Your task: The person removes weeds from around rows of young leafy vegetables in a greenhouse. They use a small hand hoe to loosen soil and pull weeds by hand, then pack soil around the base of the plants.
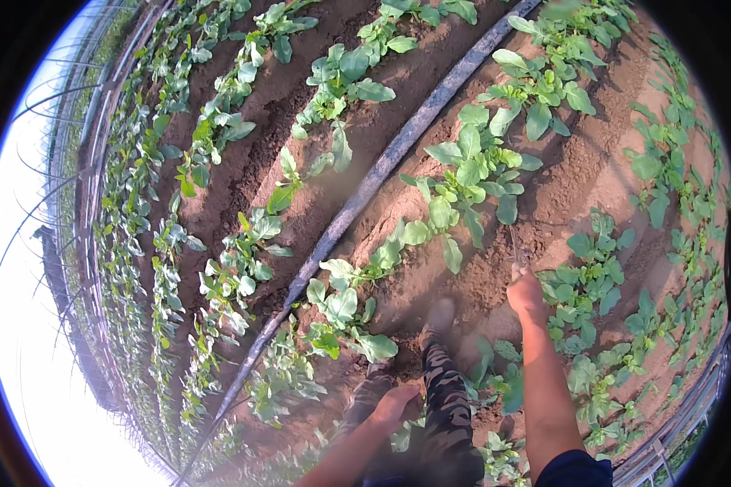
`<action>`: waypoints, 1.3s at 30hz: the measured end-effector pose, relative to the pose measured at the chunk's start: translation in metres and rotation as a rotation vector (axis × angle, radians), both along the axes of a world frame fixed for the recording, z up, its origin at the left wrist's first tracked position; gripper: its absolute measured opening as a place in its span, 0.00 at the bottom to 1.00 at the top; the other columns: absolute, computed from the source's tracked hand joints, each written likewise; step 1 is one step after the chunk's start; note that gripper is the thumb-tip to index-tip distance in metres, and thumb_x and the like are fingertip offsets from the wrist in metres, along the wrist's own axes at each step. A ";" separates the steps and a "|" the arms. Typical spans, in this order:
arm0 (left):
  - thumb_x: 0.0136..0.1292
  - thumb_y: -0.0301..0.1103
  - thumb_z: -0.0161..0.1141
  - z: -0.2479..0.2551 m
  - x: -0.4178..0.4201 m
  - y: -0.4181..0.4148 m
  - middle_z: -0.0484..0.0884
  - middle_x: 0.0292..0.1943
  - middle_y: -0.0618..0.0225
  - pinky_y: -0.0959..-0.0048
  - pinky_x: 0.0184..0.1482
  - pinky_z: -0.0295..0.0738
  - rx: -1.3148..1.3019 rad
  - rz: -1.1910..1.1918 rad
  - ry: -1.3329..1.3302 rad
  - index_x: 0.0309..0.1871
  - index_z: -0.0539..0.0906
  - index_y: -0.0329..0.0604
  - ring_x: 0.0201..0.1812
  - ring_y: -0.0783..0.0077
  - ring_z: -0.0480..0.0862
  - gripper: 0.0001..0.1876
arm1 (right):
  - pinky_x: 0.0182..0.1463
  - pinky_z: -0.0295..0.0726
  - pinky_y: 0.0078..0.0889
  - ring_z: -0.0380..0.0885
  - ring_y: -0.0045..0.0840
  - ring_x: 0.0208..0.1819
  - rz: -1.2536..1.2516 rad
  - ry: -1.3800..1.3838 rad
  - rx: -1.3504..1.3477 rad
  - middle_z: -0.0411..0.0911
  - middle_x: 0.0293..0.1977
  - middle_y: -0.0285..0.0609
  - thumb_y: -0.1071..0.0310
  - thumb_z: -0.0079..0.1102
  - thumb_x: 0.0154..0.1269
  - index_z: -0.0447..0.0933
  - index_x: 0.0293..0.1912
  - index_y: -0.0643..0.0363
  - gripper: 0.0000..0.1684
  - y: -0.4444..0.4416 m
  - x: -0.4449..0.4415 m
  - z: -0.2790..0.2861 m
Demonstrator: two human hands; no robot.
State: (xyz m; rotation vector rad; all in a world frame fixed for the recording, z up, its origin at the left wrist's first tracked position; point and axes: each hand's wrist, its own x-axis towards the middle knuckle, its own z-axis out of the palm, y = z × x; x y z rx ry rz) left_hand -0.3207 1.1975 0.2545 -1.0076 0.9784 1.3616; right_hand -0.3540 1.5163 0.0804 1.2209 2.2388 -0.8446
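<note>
My right hand (525, 292) reaches forward over the soil and is closed around the handle of a slim hand tool (515, 243). The tool's thin shaft points away from me; its far end is hard to make out against the crumbly soil (493, 268). Just left of it grows a leafy green plant (472, 176), and another leafy plant (591, 274) stands to the right of my wrist. My left hand (397, 405) is low, between my legs in camouflage trousers (444, 383). Its fingers look curled, but their inner side is hidden.
A long grey hose or pipe (365, 195) runs diagonally between the crop rows. More leafy rows (225, 292) lie to the left and right (658, 164). My shoe (441, 313) rests on the soil. Curved hoops of a greenhouse frame (55, 94) line the left edge.
</note>
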 end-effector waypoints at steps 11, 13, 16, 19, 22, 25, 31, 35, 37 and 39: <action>0.68 0.42 0.53 -0.003 -0.017 0.027 0.78 0.25 0.73 0.79 0.30 0.68 -0.086 -0.338 0.051 0.33 0.80 0.41 0.25 0.80 0.75 0.14 | 0.50 0.74 0.49 0.75 0.53 0.48 -0.054 0.002 -0.019 0.78 0.43 0.58 0.63 0.45 0.67 0.74 0.49 0.57 0.15 0.022 0.013 0.005; 0.68 0.42 0.54 -0.003 -0.025 0.018 0.77 0.24 0.74 0.79 0.29 0.67 -0.074 -0.341 0.045 0.33 0.80 0.41 0.24 0.80 0.74 0.14 | 0.53 0.74 0.50 0.74 0.54 0.50 -0.086 -0.012 -0.031 0.77 0.46 0.60 0.65 0.48 0.63 0.74 0.47 0.61 0.16 0.020 0.007 0.012; 0.68 0.42 0.54 0.007 -0.046 0.008 0.76 0.22 0.74 0.79 0.26 0.65 -0.067 -0.510 0.222 0.30 0.79 0.42 0.23 0.80 0.72 0.14 | 0.53 0.74 0.50 0.75 0.53 0.50 -0.120 -0.052 -0.028 0.77 0.45 0.59 0.65 0.48 0.62 0.74 0.47 0.60 0.15 0.018 0.003 0.022; 0.68 0.42 0.53 -0.001 -0.068 -0.004 0.75 0.20 0.74 0.78 0.25 0.64 -0.131 -0.527 0.143 0.28 0.78 0.43 0.21 0.80 0.72 0.15 | 0.53 0.75 0.49 0.76 0.50 0.50 -0.071 -0.110 0.020 0.78 0.45 0.58 0.66 0.50 0.61 0.74 0.50 0.60 0.17 0.017 0.006 0.016; 0.68 0.41 0.52 -0.023 -0.101 -0.021 0.74 0.20 0.74 0.77 0.24 0.64 -0.131 -0.599 0.055 0.28 0.78 0.42 0.19 0.80 0.71 0.15 | 0.51 0.76 0.48 0.77 0.51 0.48 -0.124 -0.092 0.042 0.79 0.43 0.56 0.71 0.57 0.55 0.72 0.51 0.60 0.21 0.010 0.006 0.014; 0.68 0.40 0.53 -0.049 -0.135 -0.036 0.74 0.20 0.73 0.77 0.24 0.64 -0.061 -0.557 -0.030 0.29 0.78 0.42 0.19 0.80 0.71 0.14 | 0.51 0.76 0.47 0.78 0.50 0.47 -0.122 -0.056 0.053 0.79 0.43 0.57 0.69 0.59 0.55 0.72 0.54 0.59 0.24 -0.001 0.009 0.011; 0.68 0.40 0.56 -0.093 -0.217 -0.069 0.77 0.26 0.74 0.77 0.31 0.69 0.040 -0.583 -0.017 0.32 0.78 0.41 0.26 0.81 0.74 0.12 | 0.51 0.76 0.47 0.77 0.52 0.46 -0.098 -0.083 0.177 0.78 0.44 0.59 0.68 0.62 0.54 0.70 0.58 0.60 0.30 -0.032 0.032 0.000; 0.68 0.39 0.54 -0.132 -0.244 -0.111 0.75 0.23 0.73 0.77 0.27 0.66 0.006 -0.562 0.019 0.29 0.77 0.41 0.23 0.78 0.73 0.13 | 0.49 0.77 0.46 0.78 0.52 0.43 -0.235 -0.169 0.241 0.79 0.41 0.62 0.64 0.65 0.52 0.70 0.56 0.66 0.31 -0.086 0.060 -0.031; 0.69 0.38 0.52 -0.155 -0.247 -0.120 0.76 0.22 0.72 0.77 0.26 0.66 -0.031 -0.508 0.073 0.29 0.77 0.41 0.23 0.78 0.74 0.13 | 0.46 0.77 0.45 0.80 0.49 0.41 -0.396 -0.193 0.121 0.79 0.36 0.60 0.66 0.65 0.50 0.72 0.52 0.67 0.29 -0.117 0.081 -0.052; 0.69 0.37 0.52 -0.175 -0.249 -0.125 0.77 0.22 0.71 0.78 0.26 0.67 0.006 -0.458 0.027 0.29 0.77 0.41 0.23 0.78 0.74 0.13 | 0.40 0.78 0.40 0.82 0.41 0.36 -0.580 -0.212 -0.079 0.80 0.32 0.53 0.68 0.64 0.48 0.73 0.47 0.68 0.25 -0.153 0.100 -0.080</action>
